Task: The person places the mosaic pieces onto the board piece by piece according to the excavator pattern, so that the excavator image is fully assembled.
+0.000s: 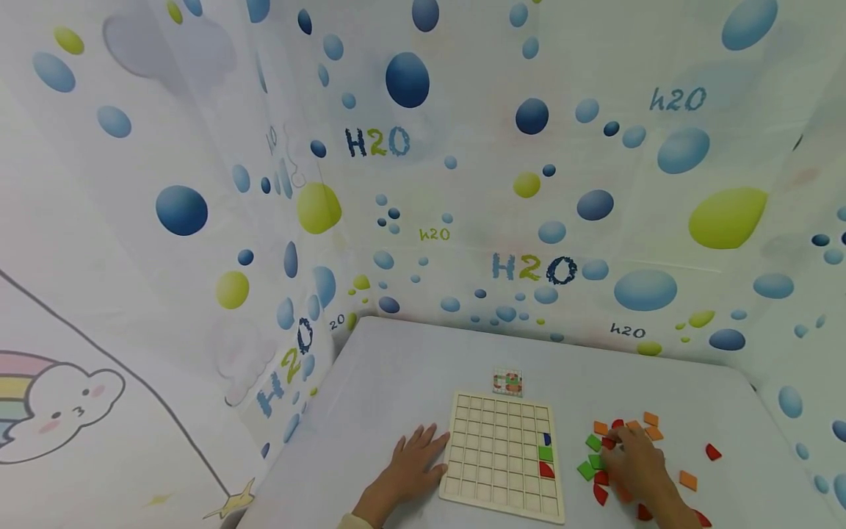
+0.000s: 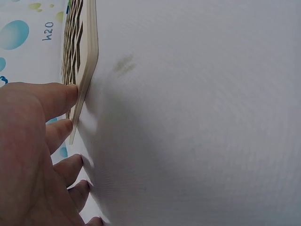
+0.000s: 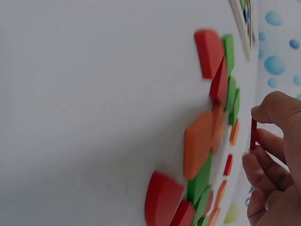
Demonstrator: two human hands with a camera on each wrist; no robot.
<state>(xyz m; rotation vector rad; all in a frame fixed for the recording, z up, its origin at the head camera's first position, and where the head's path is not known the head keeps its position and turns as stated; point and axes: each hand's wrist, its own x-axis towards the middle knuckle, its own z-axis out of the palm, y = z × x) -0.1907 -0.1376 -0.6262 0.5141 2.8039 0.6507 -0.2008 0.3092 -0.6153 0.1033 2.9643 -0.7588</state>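
Note:
A wooden grid board (image 1: 485, 461) lies on the white table, with a blue piece (image 1: 547, 438), a green square (image 1: 545, 453) and a red quarter-round piece (image 1: 546, 469) in cells of its right column. My left hand (image 1: 413, 466) has its fingers spread, thumb and index fingertips right at the board's left edge. To the right of the board, my right hand (image 1: 634, 463) is over the loose tiles. Between its thumb and fingers it pinches a thin red tile (image 3: 253, 134), seen edge-on in the right wrist view.
Loose green tiles (image 1: 586, 471), orange tiles (image 1: 651, 419) and red tiles (image 1: 600, 494) lie around the right hand. One red tile (image 1: 713, 452) sits apart at the far right. Behind the board is a small printed pattern card (image 1: 507, 381). Printed curtains enclose the table's back and sides.

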